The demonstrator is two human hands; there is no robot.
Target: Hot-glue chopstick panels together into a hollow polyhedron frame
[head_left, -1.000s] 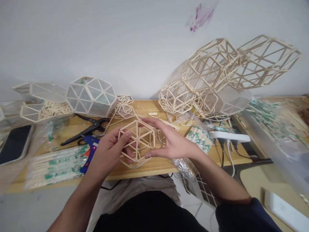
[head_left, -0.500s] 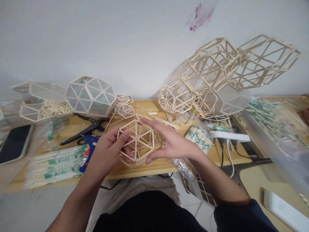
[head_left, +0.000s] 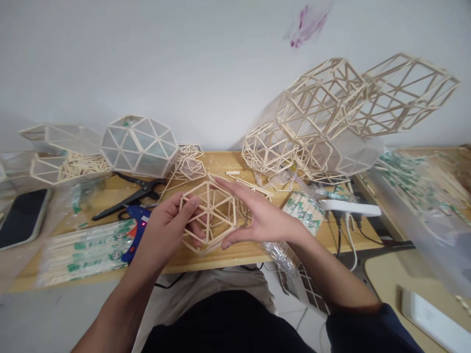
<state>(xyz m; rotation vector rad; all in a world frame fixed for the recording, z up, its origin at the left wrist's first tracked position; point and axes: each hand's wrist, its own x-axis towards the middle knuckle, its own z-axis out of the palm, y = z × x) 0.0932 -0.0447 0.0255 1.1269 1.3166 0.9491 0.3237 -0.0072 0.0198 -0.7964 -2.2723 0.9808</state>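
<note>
My left hand (head_left: 174, 223) is closed on the left side of a polyhedron frame (head_left: 209, 213) made of thin wooden sticks, thumb in front and fingers reaching inside it. At the frame's right edge, my right hand (head_left: 265, 218) has its thumb and fingers spread wide; whether a fingertip touches the sticks I cannot tell. Partly hidden by my left forearm lies a blue glue gun (head_left: 137, 234) with a small red light on. Loose sticks (head_left: 253, 187) lie on the wooden table behind my right hand.
Packed chopsticks (head_left: 86, 250) lie at left, beside black scissors (head_left: 136, 196) and a phone (head_left: 25, 218). Panelled polyhedron (head_left: 140, 147) stands at the back. Large joined stick frames (head_left: 324, 98) rise at right, above a white power strip (head_left: 349, 208) with cables and another chopstick pack (head_left: 303, 211).
A red light now shows on the glue gun where none was visible before. Both hands and the stick frame stay in nearly the same place.
</note>
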